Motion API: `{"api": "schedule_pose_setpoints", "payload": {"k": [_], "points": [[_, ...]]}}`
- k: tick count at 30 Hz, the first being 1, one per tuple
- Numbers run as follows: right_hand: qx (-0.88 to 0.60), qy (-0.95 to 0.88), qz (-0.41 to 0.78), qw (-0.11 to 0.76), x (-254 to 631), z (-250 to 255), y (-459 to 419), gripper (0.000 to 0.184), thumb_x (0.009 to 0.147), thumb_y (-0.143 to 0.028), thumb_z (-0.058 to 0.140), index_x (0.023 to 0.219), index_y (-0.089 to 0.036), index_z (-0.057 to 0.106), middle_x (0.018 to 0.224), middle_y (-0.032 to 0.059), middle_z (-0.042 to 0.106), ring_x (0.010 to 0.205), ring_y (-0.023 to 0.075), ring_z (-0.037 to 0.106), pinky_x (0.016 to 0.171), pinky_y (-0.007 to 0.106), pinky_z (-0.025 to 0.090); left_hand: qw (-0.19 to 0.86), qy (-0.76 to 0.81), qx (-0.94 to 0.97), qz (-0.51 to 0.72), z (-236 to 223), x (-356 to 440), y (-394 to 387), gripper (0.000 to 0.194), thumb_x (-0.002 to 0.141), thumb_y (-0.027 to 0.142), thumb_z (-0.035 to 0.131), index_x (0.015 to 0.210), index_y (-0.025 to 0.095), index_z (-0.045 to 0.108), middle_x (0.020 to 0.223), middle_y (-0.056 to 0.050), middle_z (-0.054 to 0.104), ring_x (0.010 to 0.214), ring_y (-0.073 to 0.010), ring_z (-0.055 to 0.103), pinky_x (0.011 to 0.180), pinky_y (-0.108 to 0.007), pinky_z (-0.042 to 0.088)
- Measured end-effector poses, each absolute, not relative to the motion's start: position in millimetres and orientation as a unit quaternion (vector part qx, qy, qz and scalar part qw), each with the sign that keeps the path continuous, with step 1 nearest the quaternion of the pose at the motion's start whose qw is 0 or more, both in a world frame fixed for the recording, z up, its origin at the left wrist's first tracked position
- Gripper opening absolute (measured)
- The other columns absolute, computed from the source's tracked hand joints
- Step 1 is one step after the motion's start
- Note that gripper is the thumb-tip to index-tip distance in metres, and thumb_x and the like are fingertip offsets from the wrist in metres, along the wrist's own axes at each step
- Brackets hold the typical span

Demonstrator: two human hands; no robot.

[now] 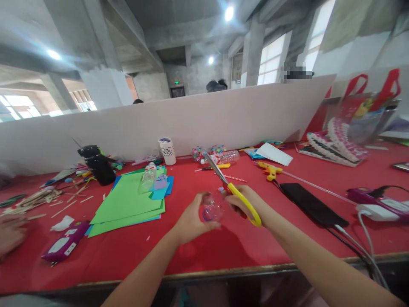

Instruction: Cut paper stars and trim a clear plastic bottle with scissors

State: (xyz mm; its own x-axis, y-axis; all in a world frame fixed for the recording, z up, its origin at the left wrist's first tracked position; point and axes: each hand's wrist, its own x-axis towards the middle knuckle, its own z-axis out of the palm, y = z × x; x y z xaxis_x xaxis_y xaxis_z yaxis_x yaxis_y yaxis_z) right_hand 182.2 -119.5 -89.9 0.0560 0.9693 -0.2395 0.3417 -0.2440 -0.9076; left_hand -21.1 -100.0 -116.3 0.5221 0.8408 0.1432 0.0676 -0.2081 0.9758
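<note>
Fingers and thumb of my left hand (191, 219) curl round a piece of clear plastic bottle (211, 209), just above the red tabletop. In my right hand (251, 204) is a pair of scissors (244, 202) with yellow handles, its metal blades pointing up and away to the left. Right-hand fingertips lie close to the plastic piece; whether they touch it I cannot tell. Beyond the hands are a clear plastic bottle (230, 157) lying on its side, a yellow-handled cutter (220, 166) and two balls of colourful bits (198, 153).
To the left lie green paper sheets (128, 200) with a clear bottle (147, 179) on top, a black flask (97, 166) and a purple power strip (66, 242). Rightward are a yellow glue gun (271, 169), a black phone (311, 204) and cables. Another person's hand (11, 234) shows far left.
</note>
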Motion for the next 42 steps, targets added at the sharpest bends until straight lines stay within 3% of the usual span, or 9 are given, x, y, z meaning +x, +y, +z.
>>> {"api": "schedule_pose_setpoints", "payload": {"k": [4,11,16,23,26,30,33,39,42], "points": [[-0.580,-0.514,0.500,0.385,191,-92,-99,0.034,0.095,-0.036,0.062,0.124,-0.019,0.060,0.124,0.0084,0.063,0.101,0.0233,0.066,0.083,0.045,0.056,0.600,0.312,0.642,0.361,-118,-16,-82,0.061,0.062,0.049,0.083,0.109,0.018,0.060,0.094,-0.008,0.070,0.086,-0.0245,0.067,0.081,-0.036,0.048],[-0.505,-0.535,0.537,0.413,210,-101,-74,0.034,0.095,-0.037,0.062,0.124,-0.019,0.060,0.123,0.0083,0.064,0.100,0.0230,0.066,0.083,0.044,0.056,0.610,0.338,0.629,0.344,-115,-13,-37,0.050,0.058,0.042,0.086,0.095,0.015,0.069,0.068,0.000,0.065,0.058,-0.0146,0.057,0.062,-0.028,0.041],[-0.478,-0.554,0.548,0.405,207,-112,-65,0.033,0.096,-0.036,0.061,0.123,-0.018,0.060,0.121,0.0080,0.064,0.098,0.0222,0.066,0.081,0.043,0.057,0.602,0.362,0.587,0.402,-116,-6,-11,0.047,0.045,0.026,0.091,0.085,0.020,0.068,0.078,0.002,0.066,0.070,-0.0150,0.058,0.068,-0.026,0.043],[-0.481,-0.565,0.540,0.398,205,-135,-56,0.029,0.096,-0.037,0.061,0.117,-0.017,0.062,0.111,0.0060,0.067,0.087,0.0186,0.067,0.073,0.038,0.058,0.704,0.311,0.460,0.443,-129,9,-16,0.049,0.068,0.034,0.079,0.113,0.022,0.062,0.115,-0.008,0.069,0.102,-0.0253,0.067,0.089,-0.040,0.051],[-0.481,-0.561,0.530,0.416,212,-144,-55,0.024,0.097,-0.039,0.059,0.101,-0.016,0.065,0.086,-0.0004,0.067,0.062,0.0111,0.062,0.057,0.027,0.054,0.736,0.290,0.410,0.453,-128,11,-19,0.050,0.066,0.028,0.082,0.113,0.021,0.064,0.112,-0.009,0.071,0.102,-0.0262,0.068,0.092,-0.042,0.051],[-0.476,-0.529,0.528,0.464,215,-149,-56,0.040,0.093,-0.053,0.057,0.073,-0.018,0.058,0.054,-0.0070,0.056,0.042,0.0076,0.049,0.040,0.020,0.038,0.714,0.304,0.439,0.452,-128,9,-18,0.049,0.061,0.027,0.087,0.106,0.022,0.068,0.108,-0.006,0.073,0.102,-0.0238,0.068,0.093,-0.038,0.051],[-0.464,-0.500,0.551,0.481,212,-146,-58,0.043,0.087,-0.062,0.056,0.071,-0.021,0.056,0.053,-0.0040,0.059,0.040,0.0096,0.051,0.036,0.021,0.035,0.703,0.301,0.480,0.430,-131,9,-19,0.049,0.063,0.030,0.087,0.107,0.024,0.068,0.109,-0.005,0.073,0.104,-0.0239,0.068,0.094,-0.037,0.050],[-0.443,-0.501,0.580,0.466,204,-141,-65,0.043,0.082,-0.054,0.063,0.056,-0.021,0.053,0.048,-0.0008,0.057,0.038,0.0102,0.049,0.036,0.023,0.035,0.710,0.283,0.502,0.405,-147,11,-24,0.062,0.062,0.034,0.088,0.118,0.027,0.063,0.119,-0.009,0.070,0.111,-0.0295,0.066,0.100,-0.045,0.047],[-0.440,-0.510,0.572,0.467,203,-144,-68,0.043,0.082,-0.055,0.062,0.058,-0.022,0.051,0.048,-0.0019,0.056,0.040,0.0105,0.050,0.039,0.023,0.038,0.717,0.297,0.481,0.409,-143,13,-32,0.064,0.062,0.034,0.089,0.120,0.028,0.063,0.123,-0.008,0.068,0.118,-0.0292,0.062,0.103,-0.043,0.045]]}}
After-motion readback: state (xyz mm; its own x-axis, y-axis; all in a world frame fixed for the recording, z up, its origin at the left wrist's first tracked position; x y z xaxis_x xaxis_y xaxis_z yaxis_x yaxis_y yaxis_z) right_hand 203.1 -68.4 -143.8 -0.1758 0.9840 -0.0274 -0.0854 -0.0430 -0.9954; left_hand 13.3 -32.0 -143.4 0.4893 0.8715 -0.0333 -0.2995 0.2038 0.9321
